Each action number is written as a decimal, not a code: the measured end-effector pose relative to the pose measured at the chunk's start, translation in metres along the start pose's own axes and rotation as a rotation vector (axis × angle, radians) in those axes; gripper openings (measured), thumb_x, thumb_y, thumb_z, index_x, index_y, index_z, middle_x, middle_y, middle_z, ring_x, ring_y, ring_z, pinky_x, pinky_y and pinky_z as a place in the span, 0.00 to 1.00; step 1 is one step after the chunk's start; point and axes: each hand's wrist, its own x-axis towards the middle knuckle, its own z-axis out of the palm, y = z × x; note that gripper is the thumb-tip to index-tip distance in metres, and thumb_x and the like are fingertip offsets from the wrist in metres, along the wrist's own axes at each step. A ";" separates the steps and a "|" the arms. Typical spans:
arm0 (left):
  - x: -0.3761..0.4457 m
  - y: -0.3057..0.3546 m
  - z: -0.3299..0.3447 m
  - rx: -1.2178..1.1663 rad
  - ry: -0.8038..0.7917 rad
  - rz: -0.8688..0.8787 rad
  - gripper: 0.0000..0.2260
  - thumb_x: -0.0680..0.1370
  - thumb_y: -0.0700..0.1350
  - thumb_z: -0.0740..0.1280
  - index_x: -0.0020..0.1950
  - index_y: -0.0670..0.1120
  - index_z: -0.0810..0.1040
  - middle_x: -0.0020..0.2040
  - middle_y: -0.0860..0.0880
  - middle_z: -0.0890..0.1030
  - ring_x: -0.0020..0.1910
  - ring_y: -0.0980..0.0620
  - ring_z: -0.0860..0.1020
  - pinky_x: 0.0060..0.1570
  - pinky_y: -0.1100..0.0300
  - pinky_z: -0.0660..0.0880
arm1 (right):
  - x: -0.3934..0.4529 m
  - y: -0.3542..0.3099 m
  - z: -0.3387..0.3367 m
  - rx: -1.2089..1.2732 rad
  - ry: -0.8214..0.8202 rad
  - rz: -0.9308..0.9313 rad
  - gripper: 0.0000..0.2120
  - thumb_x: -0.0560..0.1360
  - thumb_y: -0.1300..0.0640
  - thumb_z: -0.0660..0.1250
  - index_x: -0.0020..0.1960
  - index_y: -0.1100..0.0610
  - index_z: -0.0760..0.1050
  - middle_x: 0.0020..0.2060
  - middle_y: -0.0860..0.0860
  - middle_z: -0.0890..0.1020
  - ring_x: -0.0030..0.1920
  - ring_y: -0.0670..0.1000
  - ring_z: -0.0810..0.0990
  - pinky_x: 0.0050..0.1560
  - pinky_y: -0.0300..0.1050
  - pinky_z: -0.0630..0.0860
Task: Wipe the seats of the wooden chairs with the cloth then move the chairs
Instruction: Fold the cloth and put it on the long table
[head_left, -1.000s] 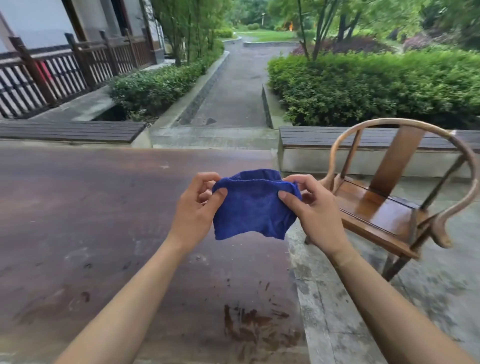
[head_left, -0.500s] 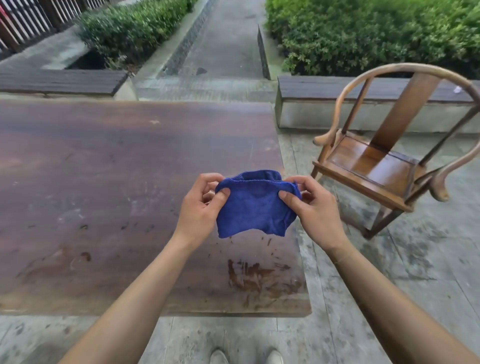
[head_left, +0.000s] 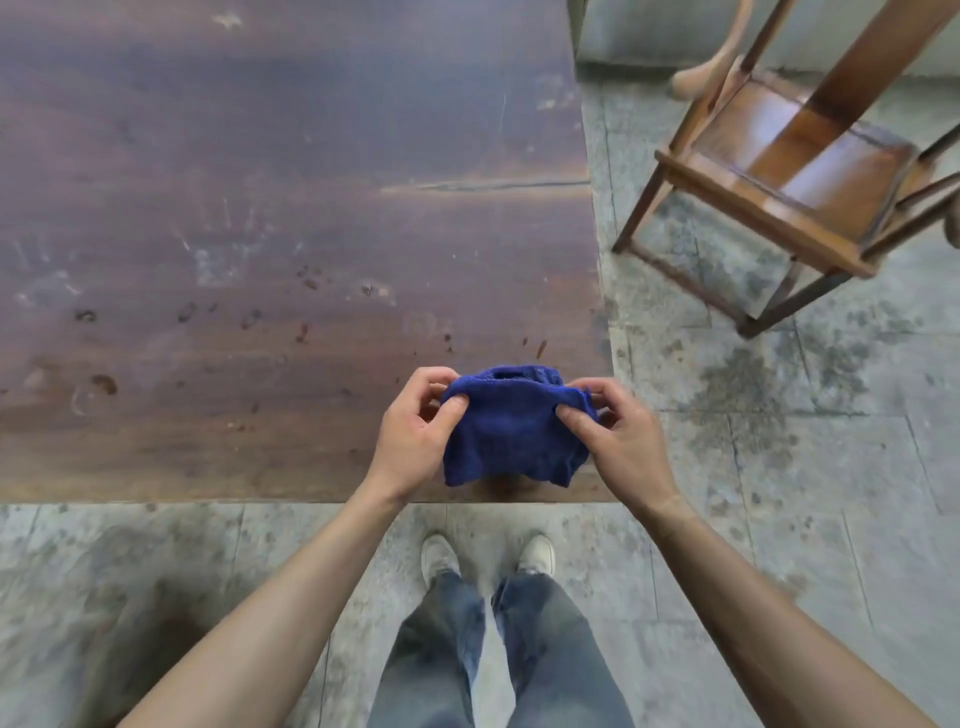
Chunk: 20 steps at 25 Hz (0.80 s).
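Cloth: crumpled blue terry cloth (head_left: 511, 434), held above the dark wooden surface (head_left: 260, 208), near edge.
Left hand (head_left: 415, 431): grip pinching cloth.
Right hand (head_left: 618, 441): grip pinching cloth.
Chair: brown wooden armchair (head_left: 795, 166), 2 o'clock, on the stone floor (head_left: 779, 467).

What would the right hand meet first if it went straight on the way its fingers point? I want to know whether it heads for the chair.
The right hand points leftward, so first the blue cloth it pinches, likely then the left hand, not the chair.
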 end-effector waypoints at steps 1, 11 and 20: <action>0.003 -0.012 0.003 0.006 -0.003 -0.019 0.05 0.76 0.45 0.67 0.50 0.52 0.77 0.44 0.53 0.81 0.44 0.56 0.78 0.47 0.63 0.75 | 0.002 0.014 0.005 -0.013 -0.002 0.023 0.07 0.75 0.59 0.73 0.49 0.48 0.80 0.41 0.41 0.83 0.36 0.42 0.78 0.41 0.45 0.79; 0.064 -0.062 0.018 0.224 0.058 -0.156 0.07 0.79 0.43 0.68 0.52 0.56 0.77 0.41 0.55 0.78 0.38 0.58 0.75 0.46 0.61 0.74 | 0.067 0.058 0.039 -0.320 0.029 0.006 0.08 0.75 0.52 0.71 0.54 0.49 0.79 0.47 0.46 0.83 0.50 0.50 0.81 0.57 0.49 0.76; 0.059 -0.065 0.007 0.324 0.114 -0.099 0.10 0.77 0.47 0.70 0.57 0.54 0.76 0.49 0.52 0.80 0.42 0.52 0.79 0.49 0.47 0.81 | 0.063 0.063 0.040 -0.521 0.067 -0.097 0.19 0.76 0.48 0.69 0.65 0.49 0.74 0.58 0.52 0.77 0.59 0.58 0.75 0.57 0.58 0.75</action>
